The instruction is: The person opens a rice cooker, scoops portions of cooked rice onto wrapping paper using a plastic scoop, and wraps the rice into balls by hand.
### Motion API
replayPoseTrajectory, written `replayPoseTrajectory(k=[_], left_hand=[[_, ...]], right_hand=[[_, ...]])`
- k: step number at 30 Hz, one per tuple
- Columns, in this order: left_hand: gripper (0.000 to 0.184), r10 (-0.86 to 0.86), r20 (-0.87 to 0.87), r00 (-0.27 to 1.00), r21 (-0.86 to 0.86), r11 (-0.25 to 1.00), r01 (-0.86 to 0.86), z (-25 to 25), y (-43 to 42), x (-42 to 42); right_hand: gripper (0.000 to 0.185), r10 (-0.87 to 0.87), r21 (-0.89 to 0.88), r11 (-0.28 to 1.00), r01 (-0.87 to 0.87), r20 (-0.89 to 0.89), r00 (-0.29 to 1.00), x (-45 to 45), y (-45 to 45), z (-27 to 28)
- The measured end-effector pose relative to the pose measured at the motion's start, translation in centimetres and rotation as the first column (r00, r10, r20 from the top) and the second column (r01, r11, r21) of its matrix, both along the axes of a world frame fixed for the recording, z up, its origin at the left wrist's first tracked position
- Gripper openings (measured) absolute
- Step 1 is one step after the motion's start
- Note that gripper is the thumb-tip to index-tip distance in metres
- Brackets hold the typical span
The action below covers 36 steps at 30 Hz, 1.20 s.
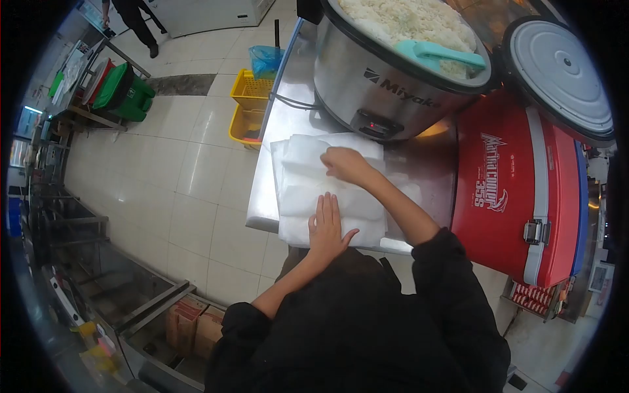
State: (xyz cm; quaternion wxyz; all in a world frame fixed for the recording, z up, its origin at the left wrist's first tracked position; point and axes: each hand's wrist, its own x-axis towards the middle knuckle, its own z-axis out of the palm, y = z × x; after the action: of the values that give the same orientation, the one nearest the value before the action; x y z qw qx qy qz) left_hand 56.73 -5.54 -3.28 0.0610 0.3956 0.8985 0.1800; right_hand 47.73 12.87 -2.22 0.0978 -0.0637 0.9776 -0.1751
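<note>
On the steel table (298, 123), I judge the white sheets (359, 208) laid out but not yet smooth, left hand (329, 229) spread flat, right hand (344, 164) curled, grip unclear.

The sheet stack (363, 213) is placed on the table (263, 200). The left hand (329, 229) is laid on the near part of the stack; the right hand (344, 164) is positioned farther back, over it. The rice cooker (341, 75) is set behind the stack. Rice (377, 16) is contained in the cooker, with the scoop (452, 54) rested on it. The cooler (495, 229) is located right of the stack, the bin (128, 95) far left.
</note>
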Motion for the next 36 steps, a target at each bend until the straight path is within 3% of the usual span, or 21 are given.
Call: replayPoseTrajectory(k=[5, 7, 11, 13, 14, 15, 17, 19, 20, 21, 22, 23, 25, 26, 27, 29, 30, 31, 33, 34, 36], left_hand=[[0.088, 0.01, -0.048, 0.999, 0.0, 1.0, -0.01, -0.5, 0.5, 0.2], [0.09, 0.007, -0.067, 0.998, 0.007, 1.0, -0.006, -0.6, 0.5, 0.1], [0.086, -0.022, -0.056, 0.998, -0.008, 1.0, 0.021, -2.3, 0.4, -0.1], [0.084, -0.04, -0.054, 0.998, -0.03, 0.999, 0.038, -3.7, -0.1, -0.1], [0.082, -0.077, -0.071, 0.995, -0.036, 0.997, 0.074, -4.2, -0.5, -0.3], [0.081, -0.114, -0.085, 0.99, -0.043, 0.993, 0.111, -4.7, -1.0, -0.4], [0.07, -0.152, -0.073, 0.986, -0.016, 0.988, 0.151, -5.6, -2.0, -1.3], [0.059, -0.284, 0.109, 0.953, -0.081, 0.952, 0.294, -6.5, -3.6, -2.7], [0.059, -0.291, 0.106, 0.951, -0.083, 0.95, 0.3, -7.1, -4.5, -3.2], [0.055, -0.177, -0.084, 0.981, 0.198, 0.961, 0.191, -7.1, -5.5, -3.6], [0.052, -0.01, -0.226, 0.974, 0.478, 0.87, 0.12, -7.2, -6.0, -4.0], [0.052, -0.022, -0.227, 0.974, 0.474, 0.871, 0.13, -7.4, -6.2, -4.5], [0.055, -0.201, -0.278, 0.939, 0.187, 0.948, 0.258, -3.1, -5.9, -5.6], [0.061, -0.286, -0.177, 0.942, 0.021, 0.955, 0.294, -1.6, -5.3, -6.0], [0.061, -0.291, -0.181, 0.939, 0.019, 0.954, 0.299, -2.2, -5.4, -6.0], [0.066, -0.187, 0.017, 0.982, 0.071, 0.98, 0.186, -3.8, -5.7, -6.1], [0.066, -0.18, -0.071, 0.981, 0.055, 0.981, 0.184, -3.6, -5.7, -6.3], [0.066, -0.188, -0.066, 0.98, 0.052, 0.98, 0.192, -3.5, -5.6, -6.3], [0.057, -0.123, -0.097, 0.988, 0.017, 0.992, 0.125, -3.4, -5.3, -6.5], [0.057, -0.126, -0.099, 0.987, 0.016, 0.992, 0.128, -3.9, -5.2, -6.9], [0.037, -0.241, -0.159, 0.957, 0.116, 0.958, 0.261, -5.1, -5.2, -8.3]], right_hand=[[0.017, -0.084, -0.038, 0.996, 0.086, 0.061, 0.995, 2.7, -1.0, 2.8], [0.02, 0.008, -0.183, 0.983, -0.003, 0.023, 1.0, 3.1, -0.8, 2.0], [0.018, -0.013, -0.073, 0.997, 0.014, 0.014, 1.0, 7.0, -2.9, 1.7], [0.021, -0.084, -0.048, 0.996, 0.076, -0.199, 0.976, 8.6, -4.8, 1.5], [0.027, -0.106, -0.011, 0.994, 0.105, -0.048, 0.993, 9.0, -5.5, 2.0], [0.027, -0.111, -0.013, 0.994, 0.11, -0.044, 0.993, 9.5, -6.2, 1.5], [0.031, -0.156, 0.102, 0.973, 0.205, -0.36, 0.92, 10.6, -7.8, -0.4], [0.038, -0.216, 0.075, 0.967, 0.244, -0.267, 0.939, 11.5, -9.7, -1.0], [0.043, -0.305, -0.018, 0.95, 0.311, -0.254, 0.918, 11.9, -10.7, -0.7], [0.049, -0.391, -0.111, 0.92, 0.375, -0.235, 0.89, 12.2, -11.5, -0.4], [0.049, -0.4, -0.113, 0.917, 0.383, -0.238, 0.885, 12.3, -12.0, -0.2], [0.053, -0.439, -0.151, 0.897, 0.415, -0.197, 0.877, 12.5, -12.5, -0.1], [0.058, -0.489, -0.197, 0.865, 0.461, -0.13, 0.862, 13.6, -13.7, -0.5], [0.06, -0.521, -0.281, 0.837, 0.471, -0.139, 0.842, 14.1, -13.8, -1.1], [0.061, -0.552, -0.364, 0.803, 0.472, -0.157, 0.819, 14.1, -13.7, -1.6], [0.063, -0.59, -0.442, 0.763, 0.472, -0.177, 0.788, 15.6, -13.1, -2.9], [0.064, -0.619, -0.512, 0.723, 0.464, -0.182, 0.764, 16.2, -12.8, -3.1], [0.064, -0.626, -0.513, 0.717, 0.471, -0.177, 0.76, 16.5, -12.8, -3.6], [0.064, -0.831, -0.455, 0.512, 0.729, -0.048, 0.554, 16.7, -12.7, -3.8], [0.054, -0.851, -0.353, 0.521, 0.777, -0.15, 0.503, 16.4, -12.7, -3.4], [0.048, -0.832, -0.327, 0.544, 0.773, -0.091, 0.547, 16.1, -10.9, -3.4]])
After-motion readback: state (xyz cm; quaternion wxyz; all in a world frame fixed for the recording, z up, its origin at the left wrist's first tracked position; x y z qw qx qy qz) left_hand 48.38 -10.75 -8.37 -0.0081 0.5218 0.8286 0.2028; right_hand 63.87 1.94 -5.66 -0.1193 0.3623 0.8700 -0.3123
